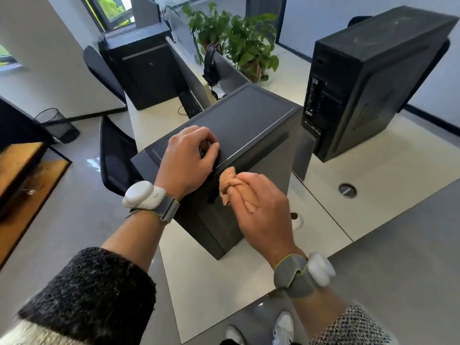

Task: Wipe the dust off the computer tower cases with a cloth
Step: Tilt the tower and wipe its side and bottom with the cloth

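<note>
One tower [249, 120]: L hand [188, 158] curled on top, R hand [263, 207] grips cloth [227, 181].

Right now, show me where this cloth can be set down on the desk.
Bare desk lies between the near tower and the desk's front edge, and wider still right of it, around the cable grommet, before the far tower. Crowded behind: keyboard, headphones, plants.
</note>
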Demonstrator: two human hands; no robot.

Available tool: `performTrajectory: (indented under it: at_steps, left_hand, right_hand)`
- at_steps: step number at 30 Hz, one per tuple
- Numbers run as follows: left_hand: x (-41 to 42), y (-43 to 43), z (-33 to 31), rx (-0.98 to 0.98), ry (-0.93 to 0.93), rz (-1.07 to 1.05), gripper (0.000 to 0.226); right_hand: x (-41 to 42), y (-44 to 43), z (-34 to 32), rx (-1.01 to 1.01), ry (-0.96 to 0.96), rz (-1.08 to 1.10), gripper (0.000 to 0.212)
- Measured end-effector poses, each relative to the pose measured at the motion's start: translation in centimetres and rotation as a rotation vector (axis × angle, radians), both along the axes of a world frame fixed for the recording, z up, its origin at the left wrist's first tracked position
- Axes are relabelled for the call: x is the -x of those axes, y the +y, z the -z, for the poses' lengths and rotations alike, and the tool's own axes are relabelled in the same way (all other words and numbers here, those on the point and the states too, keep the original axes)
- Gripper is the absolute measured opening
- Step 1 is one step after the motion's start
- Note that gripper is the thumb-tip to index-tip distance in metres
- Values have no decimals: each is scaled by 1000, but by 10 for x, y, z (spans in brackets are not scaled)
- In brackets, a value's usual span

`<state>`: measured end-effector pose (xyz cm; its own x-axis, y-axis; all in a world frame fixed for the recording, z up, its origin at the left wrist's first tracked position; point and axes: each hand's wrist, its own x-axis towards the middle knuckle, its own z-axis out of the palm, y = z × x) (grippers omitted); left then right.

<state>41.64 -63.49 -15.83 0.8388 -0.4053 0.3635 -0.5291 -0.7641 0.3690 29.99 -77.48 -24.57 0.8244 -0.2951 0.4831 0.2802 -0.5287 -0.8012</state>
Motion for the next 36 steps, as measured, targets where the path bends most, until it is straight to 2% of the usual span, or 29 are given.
performTrajectory:
  at_steps: [3, 6, 8, 13, 18, 23, 28, 32, 34, 36]
  left_hand:
    - [1, 2, 1, -2, 0, 0, 10]
    - [-1, 4, 1, 15, -6, 8, 11]
    - [-2, 2, 2, 8, -11, 30, 11]
    - [-3, 3, 3, 30, -44, 46, 9]
    - [-4, 5, 4, 51, -22, 73, 10]
    - [-6, 4, 6, 66, -64, 90, 11]
    - [-6, 6, 7, 87, -63, 111, 12]
    - [-7, 4, 8, 84, -71, 96, 11]
    - [-7, 5, 8, 90, -69, 93, 11]
    - [-5, 5, 7, 96, -58, 94, 11]
  right_hand:
    - [-6, 17, -4, 56, 2, -69, 20]
    - [-14, 2, 13, -24, 108, 46, 15]
    - [-11, -12, 13, -43, 113, 121, 12]
    - [-12, 15, -8, 39, 15, -20, 17]
    - [-13, -10, 12, -88, 180, 243, 9]
    - [-11, 14, -14, 33, 57, 39, 11]
    - [-15, -17, -6, 6, 218, 246, 5]
    - [-13, -2, -25, 45, 49, 91, 8]
    - [-19, -3, -16, 1, 92, 85, 10]
    - [-24, -20, -5, -70, 172, 177, 8]
